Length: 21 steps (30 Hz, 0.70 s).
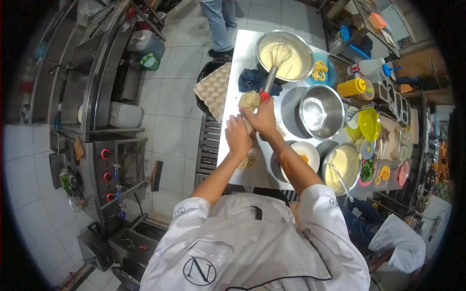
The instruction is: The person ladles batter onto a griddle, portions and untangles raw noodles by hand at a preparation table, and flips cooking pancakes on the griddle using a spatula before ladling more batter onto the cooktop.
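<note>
My left hand (238, 136) and my right hand (262, 118) meet over the near left part of the steel table. Their fingers curl round a bundle of pale, thin strands (250, 100), whose frayed end sticks out beyond them. The part between my palms is mostly hidden. Loose strands (249, 161) of the same kind lie by my left wrist. Just past my right hand is the red-tipped handle of a whisk (280, 54), which leans in a bowl of pale batter (309, 50). A dark blue cloth (254, 80) lies beyond the bundle.
An empty steel bowl (303, 112), a white bowl (313, 154) and a batter bowl with a ladle (357, 165) stand to the right. Egg trays (213, 89) sit off the left edge. A yellow bottle (351, 88) stands farther right. Two other people are nearby.
</note>
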Each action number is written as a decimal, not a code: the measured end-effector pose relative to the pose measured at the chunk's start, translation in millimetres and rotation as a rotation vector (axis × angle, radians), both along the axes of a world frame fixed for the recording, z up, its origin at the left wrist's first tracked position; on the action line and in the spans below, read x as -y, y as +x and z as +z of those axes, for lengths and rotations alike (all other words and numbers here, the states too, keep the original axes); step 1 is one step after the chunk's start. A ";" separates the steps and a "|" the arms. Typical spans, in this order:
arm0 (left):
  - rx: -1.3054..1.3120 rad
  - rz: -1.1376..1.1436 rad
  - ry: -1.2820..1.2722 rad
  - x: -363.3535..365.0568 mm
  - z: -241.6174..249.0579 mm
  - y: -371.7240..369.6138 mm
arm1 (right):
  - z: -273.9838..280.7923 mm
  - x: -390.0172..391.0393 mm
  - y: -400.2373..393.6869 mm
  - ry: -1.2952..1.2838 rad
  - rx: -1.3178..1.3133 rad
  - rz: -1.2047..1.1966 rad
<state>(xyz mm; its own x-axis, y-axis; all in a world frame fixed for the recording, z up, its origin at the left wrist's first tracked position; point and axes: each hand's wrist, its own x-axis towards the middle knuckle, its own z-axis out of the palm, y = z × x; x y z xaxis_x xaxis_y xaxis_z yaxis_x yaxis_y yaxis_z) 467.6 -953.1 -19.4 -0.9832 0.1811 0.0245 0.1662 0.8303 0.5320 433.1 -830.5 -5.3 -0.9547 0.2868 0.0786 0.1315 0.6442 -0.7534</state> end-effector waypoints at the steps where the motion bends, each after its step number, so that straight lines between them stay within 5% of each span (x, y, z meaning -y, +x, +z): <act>1: -0.016 0.003 0.017 -3.5 -7.3 -5.2 | 2.9 3.6 -5.9 0.142 -0.008 -0.018; 3: -0.007 0.019 0.053 -3.1 -14.6 -5.6 | -0.8 -3.1 -16.2 0.279 -0.012 -0.026; 5: 0.262 0.060 0.141 12.3 -12.3 -5.8 | -20.2 -20.7 -21.5 -0.177 0.240 -0.016; 7: 0.333 0.053 0.174 27.2 -2.3 -4.8 | -1.7 -20.7 -5.6 -0.201 0.189 -0.048; 9: -0.176 -0.070 0.445 23.0 32.2 -1.6 | -5.0 -27.8 5.2 -0.433 0.168 0.020; 10: 0.263 -0.089 0.799 27.3 23.7 -2.3 | -13.0 -30.3 12.7 -0.458 0.220 0.070; 11: 0.259 -0.107 0.810 30.5 15.0 -3.4 | -20.9 -32.5 19.0 -0.621 0.172 0.131; 13: 0.578 -0.157 1.099 39.2 -1.1 -2.6 | 19.7 -40.9 32.2 -0.545 0.217 0.364; 16: 0.476 -0.312 0.763 56.5 22.1 2.9 | 50.9 -47.4 49.2 -0.623 0.474 0.493; 21: 0.486 -0.407 0.647 79.0 6.7 7.5 | 86.6 -32.4 72.6 -0.616 0.667 0.325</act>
<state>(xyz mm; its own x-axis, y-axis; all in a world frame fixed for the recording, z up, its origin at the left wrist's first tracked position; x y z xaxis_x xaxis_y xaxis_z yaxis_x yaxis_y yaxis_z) 475.1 -1032.1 -12.6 -0.7745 0.6122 -0.1591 0.0166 0.2711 0.9624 505.7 -798.0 81.4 -0.7884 -0.1898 -0.5852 0.5403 0.2412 -0.8061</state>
